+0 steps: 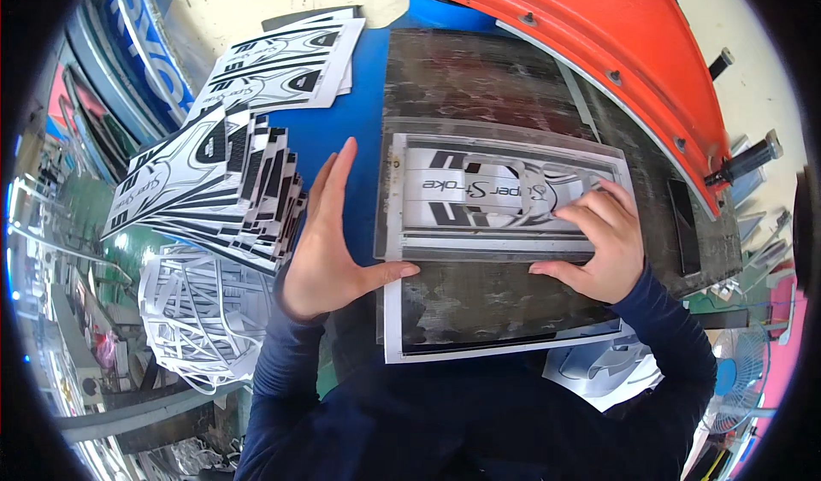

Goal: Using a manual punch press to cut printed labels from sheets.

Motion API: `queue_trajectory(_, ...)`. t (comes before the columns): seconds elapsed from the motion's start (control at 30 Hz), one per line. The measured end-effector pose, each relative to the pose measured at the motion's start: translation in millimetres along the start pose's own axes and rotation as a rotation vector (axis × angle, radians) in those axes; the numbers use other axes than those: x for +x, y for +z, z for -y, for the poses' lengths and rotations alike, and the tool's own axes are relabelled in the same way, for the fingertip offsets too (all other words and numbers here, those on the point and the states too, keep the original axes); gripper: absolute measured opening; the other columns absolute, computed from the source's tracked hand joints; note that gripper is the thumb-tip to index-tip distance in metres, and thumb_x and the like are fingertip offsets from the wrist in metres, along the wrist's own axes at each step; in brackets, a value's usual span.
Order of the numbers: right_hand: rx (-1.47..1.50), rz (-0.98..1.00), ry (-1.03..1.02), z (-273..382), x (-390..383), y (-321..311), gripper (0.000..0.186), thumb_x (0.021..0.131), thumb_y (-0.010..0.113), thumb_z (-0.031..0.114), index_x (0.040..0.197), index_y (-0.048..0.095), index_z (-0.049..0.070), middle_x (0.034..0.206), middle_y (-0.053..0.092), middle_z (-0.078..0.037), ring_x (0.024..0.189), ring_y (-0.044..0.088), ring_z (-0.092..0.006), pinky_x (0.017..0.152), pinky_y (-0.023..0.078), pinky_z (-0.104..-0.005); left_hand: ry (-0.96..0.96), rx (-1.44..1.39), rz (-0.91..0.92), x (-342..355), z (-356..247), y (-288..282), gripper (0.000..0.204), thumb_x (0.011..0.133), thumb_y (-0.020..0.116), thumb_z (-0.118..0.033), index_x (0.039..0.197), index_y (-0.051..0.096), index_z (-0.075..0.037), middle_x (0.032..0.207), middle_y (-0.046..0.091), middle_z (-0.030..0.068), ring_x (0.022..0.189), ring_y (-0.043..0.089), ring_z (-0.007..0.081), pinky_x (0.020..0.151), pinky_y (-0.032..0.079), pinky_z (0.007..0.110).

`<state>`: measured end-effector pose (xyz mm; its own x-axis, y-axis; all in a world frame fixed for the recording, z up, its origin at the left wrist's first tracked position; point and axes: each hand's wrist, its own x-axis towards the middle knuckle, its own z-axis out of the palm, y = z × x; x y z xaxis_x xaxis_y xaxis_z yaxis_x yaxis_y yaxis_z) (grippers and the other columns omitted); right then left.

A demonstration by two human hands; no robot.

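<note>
A clear plastic template with cut-out openings lies over a printed black-and-white sheet on a dark, scuffed board. My right hand is on the template's right part, fingers bent onto its face and thumb at its near edge, so the near strip sits between them. At the near left corner, the thumb of my left hand touches the template or the sheet's margin. The other left fingers stretch upward, apart from the thumb, with nothing in them.
Left of the board, a fanned stack of printed sheets sits before more flat sheets on a blue surface. Below is a bundle of white paper strips. An orange curved panel with protruding bolts arches over the far right. A dark phone-like slab lies right.
</note>
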<state>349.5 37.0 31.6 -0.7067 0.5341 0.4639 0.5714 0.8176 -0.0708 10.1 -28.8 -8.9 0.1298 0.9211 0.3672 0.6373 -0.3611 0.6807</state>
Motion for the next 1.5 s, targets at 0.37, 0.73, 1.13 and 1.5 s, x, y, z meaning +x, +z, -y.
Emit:
queue_trajectory(0.37, 0.166, 0.136, 0.078, -19, 25, -31, 0.06, 0.062, 0.089, 0.049, 0.093, 0.071, 0.001, 0.083, 0.063, -0.013, 0.085, 0.061, -0.0334, 0.093, 0.043, -0.043, 0.029, -0.074, -0.009, -1, 9, 5, 0.133, 0.056, 0.098, -0.026, 0.157, 0.015, -0.001, 0.158, 0.027, 0.0239, 0.146, 0.027, 0.0392, 0.119, 0.027, 0.047)
queue_trajectory(0.73, 0.439, -0.293, 0.19, -32, -26, -26, 0.061, 0.08, 0.077, 0.045, 0.107, 0.061, -0.008, 0.088, 0.059, -0.014, 0.082, 0.058, -0.0223, 0.077, 0.046, -0.0341, 0.094, 0.124, 0.061, 31, -32, -8, 0.11, 0.069, 0.091, -0.028, 0.154, 0.026, -0.002, 0.158, 0.032, 0.0233, 0.147, 0.031, 0.0349, 0.118, 0.027, 0.042)
queue_trajectory(1.13, 0.952, -0.823, 0.34, -63, -65, -9, 0.071, 0.098, 0.052, 0.059, 0.125, 0.053, -0.007, 0.112, 0.062, -0.017, 0.098, 0.062, -0.0236, 0.091, 0.049, -0.0385, 0.445, 0.067, 0.446, 112, -58, 67, 0.075, 0.07, 0.089, -0.035, 0.13, 0.062, 0.001, 0.138, 0.059, 0.0187, 0.139, 0.044, 0.0369, 0.113, 0.039, 0.045)
queue_trajectory(1.5, 1.037, -0.871, 0.331, -63, -63, -7, 0.076, 0.095, 0.053, 0.063, 0.124, 0.053, -0.008, 0.113, 0.062, -0.018, 0.097, 0.062, -0.023, 0.09, 0.049, -0.037, 0.415, 0.076, 0.364, 101, -72, 70, 0.03, 0.086, 0.076, -0.018, 0.111, 0.072, -0.003, 0.111, 0.072, 0.0163, 0.111, 0.067, 0.0359, 0.093, 0.054, 0.039)
